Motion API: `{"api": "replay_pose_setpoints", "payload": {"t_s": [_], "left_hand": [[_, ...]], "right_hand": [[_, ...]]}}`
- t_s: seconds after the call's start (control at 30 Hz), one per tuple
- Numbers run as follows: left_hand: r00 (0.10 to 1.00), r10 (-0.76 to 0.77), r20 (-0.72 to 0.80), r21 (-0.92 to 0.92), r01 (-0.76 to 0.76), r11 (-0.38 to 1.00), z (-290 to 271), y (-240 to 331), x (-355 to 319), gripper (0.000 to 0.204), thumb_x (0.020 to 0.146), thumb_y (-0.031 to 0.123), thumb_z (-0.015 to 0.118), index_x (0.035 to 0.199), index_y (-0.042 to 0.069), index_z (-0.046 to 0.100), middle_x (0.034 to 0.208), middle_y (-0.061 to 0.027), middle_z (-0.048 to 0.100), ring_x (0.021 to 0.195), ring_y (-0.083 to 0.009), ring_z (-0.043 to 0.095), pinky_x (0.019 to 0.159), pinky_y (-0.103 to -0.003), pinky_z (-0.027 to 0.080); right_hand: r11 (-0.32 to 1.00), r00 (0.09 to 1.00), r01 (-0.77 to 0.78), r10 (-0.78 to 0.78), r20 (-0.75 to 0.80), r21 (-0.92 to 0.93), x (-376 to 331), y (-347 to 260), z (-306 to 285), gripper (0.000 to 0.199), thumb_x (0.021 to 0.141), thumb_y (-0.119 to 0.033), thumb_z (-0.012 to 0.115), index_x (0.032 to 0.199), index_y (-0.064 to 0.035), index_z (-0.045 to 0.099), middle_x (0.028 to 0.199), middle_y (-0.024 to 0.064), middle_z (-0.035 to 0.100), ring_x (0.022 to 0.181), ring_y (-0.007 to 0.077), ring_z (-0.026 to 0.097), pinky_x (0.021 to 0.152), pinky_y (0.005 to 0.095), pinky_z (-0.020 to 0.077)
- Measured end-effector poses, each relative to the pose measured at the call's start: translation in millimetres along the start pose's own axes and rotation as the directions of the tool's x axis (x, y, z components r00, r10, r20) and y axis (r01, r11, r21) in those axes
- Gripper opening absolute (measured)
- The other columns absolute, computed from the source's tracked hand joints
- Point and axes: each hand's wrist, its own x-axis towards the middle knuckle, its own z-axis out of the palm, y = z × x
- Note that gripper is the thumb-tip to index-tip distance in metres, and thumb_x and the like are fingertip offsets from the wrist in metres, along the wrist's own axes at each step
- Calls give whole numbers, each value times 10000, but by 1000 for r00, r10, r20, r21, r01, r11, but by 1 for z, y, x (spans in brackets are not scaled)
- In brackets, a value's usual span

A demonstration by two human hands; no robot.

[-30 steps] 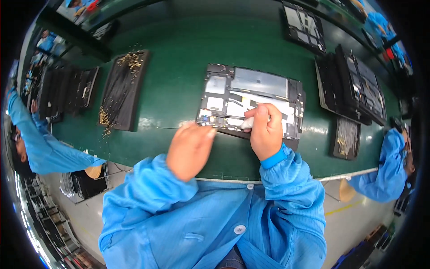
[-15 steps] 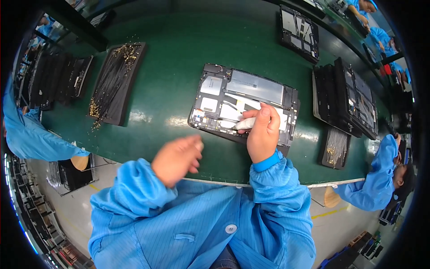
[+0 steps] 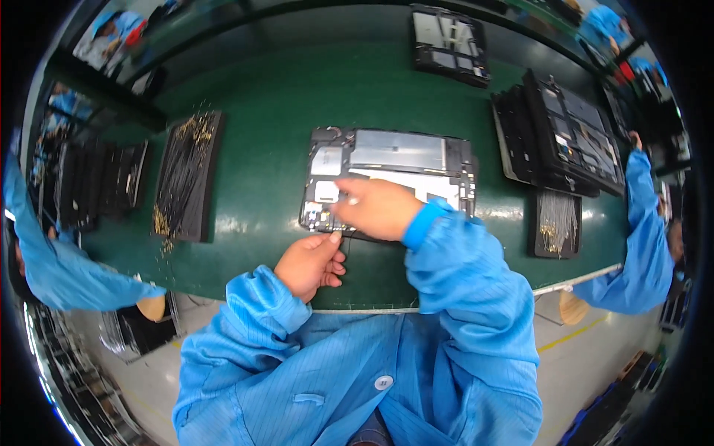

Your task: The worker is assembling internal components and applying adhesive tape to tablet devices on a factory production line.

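An opened tablet shell lies on the green table in front of me, its silver plates and black frame showing. At its near edge, my left hand is closed, thumb and forefinger pinching a thin black cable that hangs down beside the fingers. My right hand reaches over the tablet's lower left part, with the fingers curled and smeared by motion. A bit of a white pointed tool shows between them; the hand hides the rest.
A black tray of thin cables with gold ends lies on the left, more tablet shells beyond it. On the right are stacked shells and a smaller cable tray. Another shell lies at the back. People in blue sit at both sides.
My left hand has moved right to the tablet's near edge and pinches the cable. My right hand has swung left across the tablet with the white tool. The view has shifted slightly.
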Motion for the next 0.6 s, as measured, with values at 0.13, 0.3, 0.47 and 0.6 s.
{"api": "replay_pose_setpoints", "payload": {"t_s": [0.13,0.3,0.47,0.6], "left_hand": [[1000,11,5,2,-11,1000,7,-1,1,206,825,283,449,836,79,480,660,-1,507,552,-108,508,434,-215,418],[997,49,-59,57,-46,997,12,-2,2,211,828,295,441,822,86,474,657,0,507,550,-106,509,419,-212,412],[996,54,-77,141,-42,989,20,2,4,393,819,401,407,925,26,458,742,-54,502,583,-139,498,465,-248,436],[983,149,-103,98,-139,985,10,-3,-5,563,778,502,394,997,-16,425,782,-84,498,602,-151,507,481,-268,452]], "right_hand": [[994,993,-87,92,70,-64,5,-2,-4,363,722,-324,502,964,-56,539,840,165,567,787,287,544,695,335,422],[991,991,-127,128,-31,44,1,-3,0,311,698,-323,533,835,-48,575,755,144,575,721,280,550,660,349,427],[961,929,-137,209,-306,241,0,9,15,253,694,-284,517,754,-45,576,730,160,568,715,317,541,672,371,429],[912,708,-91,342,-618,401,-50,44,-27,282,729,-305,525,794,-35,576,742,161,566,723,300,547,659,343,432]]}}
